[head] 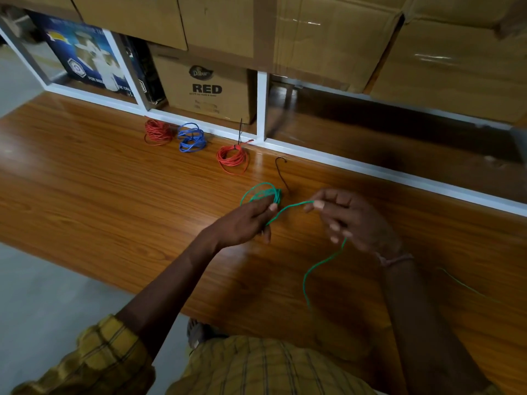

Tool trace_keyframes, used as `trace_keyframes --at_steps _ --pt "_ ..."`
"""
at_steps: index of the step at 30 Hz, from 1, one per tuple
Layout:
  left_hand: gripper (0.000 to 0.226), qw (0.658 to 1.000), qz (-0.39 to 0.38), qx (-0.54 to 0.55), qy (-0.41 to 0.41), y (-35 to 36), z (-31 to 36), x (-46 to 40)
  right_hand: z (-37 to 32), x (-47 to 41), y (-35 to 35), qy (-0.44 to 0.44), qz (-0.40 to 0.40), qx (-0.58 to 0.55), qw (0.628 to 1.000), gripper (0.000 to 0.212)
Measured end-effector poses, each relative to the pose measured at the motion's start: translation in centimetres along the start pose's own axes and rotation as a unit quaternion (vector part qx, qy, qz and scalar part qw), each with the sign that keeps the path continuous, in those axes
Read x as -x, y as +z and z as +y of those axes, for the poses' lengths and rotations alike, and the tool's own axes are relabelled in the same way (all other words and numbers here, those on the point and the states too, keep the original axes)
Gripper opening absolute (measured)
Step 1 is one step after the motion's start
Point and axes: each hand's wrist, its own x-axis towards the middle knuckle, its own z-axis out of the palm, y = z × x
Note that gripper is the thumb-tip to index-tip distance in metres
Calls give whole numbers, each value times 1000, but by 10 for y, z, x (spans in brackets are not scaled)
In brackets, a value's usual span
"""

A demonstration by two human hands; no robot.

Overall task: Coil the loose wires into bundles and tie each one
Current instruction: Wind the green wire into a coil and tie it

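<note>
Green wire (288,208), two red coils (232,160), a blue coil (191,137), wood-grain brown table (114,195), yellow checked shirt (256,369).

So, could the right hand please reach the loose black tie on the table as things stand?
Probably yes: the black tie lies just beyond the right hand with bare table between, though that hand is pinching the green wire.

Bench (114,181): wood-grain surface, glossy, with bright reflections. Green wire (288,208), red coils (232,159) and blue coil (191,137): smooth, plastic-looking sheath. Boxes (211,89): matt brown cardboard, some with shiny tape. Sleeve (94,357): checked yellow cloth. Floor (42,295): matt grey.
</note>
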Motion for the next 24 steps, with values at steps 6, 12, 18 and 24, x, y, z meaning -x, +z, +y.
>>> trace_keyframes --at_steps 6,12,18,24 --pt "43 965 -143 218 -12 -2 11 10 24 -27 -10 12 165 30 986 13" --pt "52 887 -170 429 19 -5 12 13 56 -37 5 74 206 53 974 11" --pt "50 809 -65 582 52 -5 13 -5 59 -22 44 180 26 56 982 33" --pt "40 891 162 424 14 -4 3 -25 49 -6 60 237 -150 74 957 22"
